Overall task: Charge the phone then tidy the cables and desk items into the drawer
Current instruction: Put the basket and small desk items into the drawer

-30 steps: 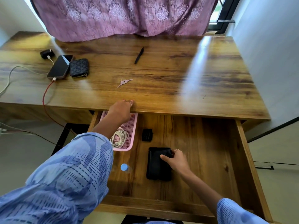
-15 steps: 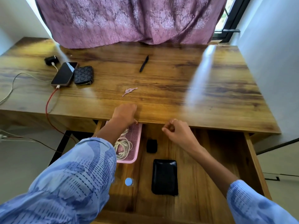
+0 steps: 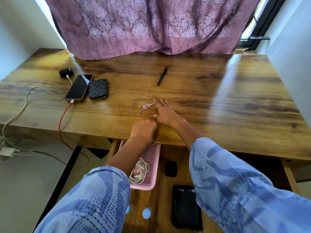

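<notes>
The phone (image 3: pixel 78 87) lies at the desk's left with a red cable (image 3: pixel 62 120) plugged into its near end. A dark patterned wallet (image 3: pixel 98 89) rests beside it. A black pen (image 3: pixel 162 76) lies mid-desk, and pink keys (image 3: pixel 146 107) lie nearer me. My right hand (image 3: pixel 165 111) is flat on the desk, fingers spread, fingertips just right of the keys. My left hand (image 3: pixel 143 131) curls over the desk's front edge. Below, the open drawer (image 3: pixel 288 175) holds a pink basket (image 3: pixel 152 167) with a coiled white cable (image 3: pixel 140 172), a small black item (image 3: pixel 170 168) and a black tray (image 3: pixel 184 207).
A black charger plug (image 3: pixel 66 72) with a white cable (image 3: pixel 25 105) sits behind the phone. A purple curtain (image 3: pixel 151 26) hangs over the desk's back edge. A power strip (image 3: pixel 7 151) lies on the floor at left. A blue cap (image 3: pixel 146 213) sits in the drawer.
My right hand left the black tray in the drawer, rose over the desk edge and now lies on the desktop beside the keys. My left hand stayed on the desk's edge.
</notes>
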The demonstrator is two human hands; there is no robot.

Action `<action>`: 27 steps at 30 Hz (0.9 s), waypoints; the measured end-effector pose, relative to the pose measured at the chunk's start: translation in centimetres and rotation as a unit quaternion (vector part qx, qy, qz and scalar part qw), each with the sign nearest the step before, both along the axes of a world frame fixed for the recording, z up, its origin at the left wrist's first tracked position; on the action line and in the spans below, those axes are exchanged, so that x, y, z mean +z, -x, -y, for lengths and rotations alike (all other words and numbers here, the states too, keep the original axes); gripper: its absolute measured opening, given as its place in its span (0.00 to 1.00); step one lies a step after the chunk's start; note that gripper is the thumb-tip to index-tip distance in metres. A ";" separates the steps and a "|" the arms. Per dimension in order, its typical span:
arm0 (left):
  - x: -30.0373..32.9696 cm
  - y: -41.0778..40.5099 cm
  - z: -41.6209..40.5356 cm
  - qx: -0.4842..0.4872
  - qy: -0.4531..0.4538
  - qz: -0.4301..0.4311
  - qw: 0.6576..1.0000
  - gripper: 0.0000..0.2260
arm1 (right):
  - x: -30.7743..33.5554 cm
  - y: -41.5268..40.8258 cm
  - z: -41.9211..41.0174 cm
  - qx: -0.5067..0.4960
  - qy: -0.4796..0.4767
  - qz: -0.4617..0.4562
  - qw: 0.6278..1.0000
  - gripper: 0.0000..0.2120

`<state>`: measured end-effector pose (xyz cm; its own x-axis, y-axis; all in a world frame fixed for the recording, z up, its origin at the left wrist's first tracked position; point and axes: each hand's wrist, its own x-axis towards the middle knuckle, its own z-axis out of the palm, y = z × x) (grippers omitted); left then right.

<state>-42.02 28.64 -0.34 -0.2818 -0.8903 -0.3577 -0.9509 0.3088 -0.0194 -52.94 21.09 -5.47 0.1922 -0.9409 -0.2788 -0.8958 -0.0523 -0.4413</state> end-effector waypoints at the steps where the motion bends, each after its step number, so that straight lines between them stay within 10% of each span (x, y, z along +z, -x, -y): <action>1: 0.0 0.1 0.2 -0.002 -0.002 0.002 1.000 0.18 | -0.1 -0.4 0.5 0.015 0.005 -0.004 1.000 0.33; 27: -0.2 -0.1 0.3 -0.047 0.025 0.024 0.998 0.18 | 0.2 2.1 -2.6 -0.074 0.206 0.168 0.961 0.02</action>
<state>-41.91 28.37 -0.49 -0.3492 -0.8774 -0.3290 -0.9151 0.3948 -0.0816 -55.08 23.69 -5.26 0.0623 -0.9822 0.1770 -0.7179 -0.1673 -0.6757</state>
